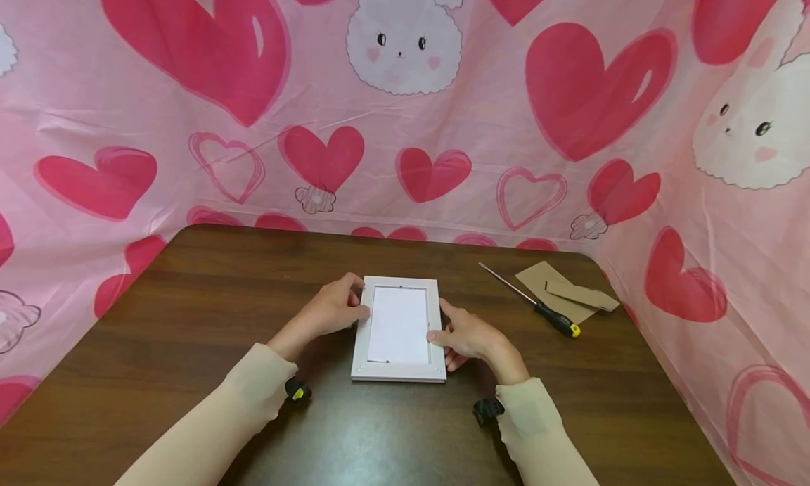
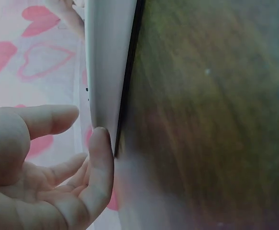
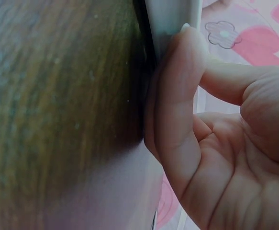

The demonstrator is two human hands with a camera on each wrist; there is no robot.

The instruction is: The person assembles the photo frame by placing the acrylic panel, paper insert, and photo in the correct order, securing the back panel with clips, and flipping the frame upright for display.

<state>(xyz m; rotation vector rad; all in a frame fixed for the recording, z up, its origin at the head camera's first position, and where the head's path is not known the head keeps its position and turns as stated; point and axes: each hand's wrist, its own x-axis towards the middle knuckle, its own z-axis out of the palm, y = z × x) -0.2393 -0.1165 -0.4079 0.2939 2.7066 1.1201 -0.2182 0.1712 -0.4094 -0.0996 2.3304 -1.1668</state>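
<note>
A white picture frame (image 1: pixel 399 371) lies on the table, around a plain white panel (image 1: pixel 399 324). Small dark marks or tabs show along its inner edge. On its left side is my left hand (image 1: pixel 332 306): the index fingertip touches the frame's outer edge (image 2: pixel 111 62), while the thumb (image 2: pixel 55 119) hangs just over the face, seemingly apart from it. My right hand (image 1: pixel 470 335) grips the opposite side, thumb on the face and fingers against the outer edge (image 3: pixel 165 19). Under the white edge runs a thin dark line. What the panel covers is hidden.
To the right on the brown table (image 1: pixel 253 275) lies a screwdriver (image 1: pixel 550 316) with a black and yellow handle. Beside it, pieces of brown cardboard (image 1: pixel 550 275) overlap. A pink cloth (image 1: pixel 481 106) with hearts and rabbits hangs around the table's back and sides.
</note>
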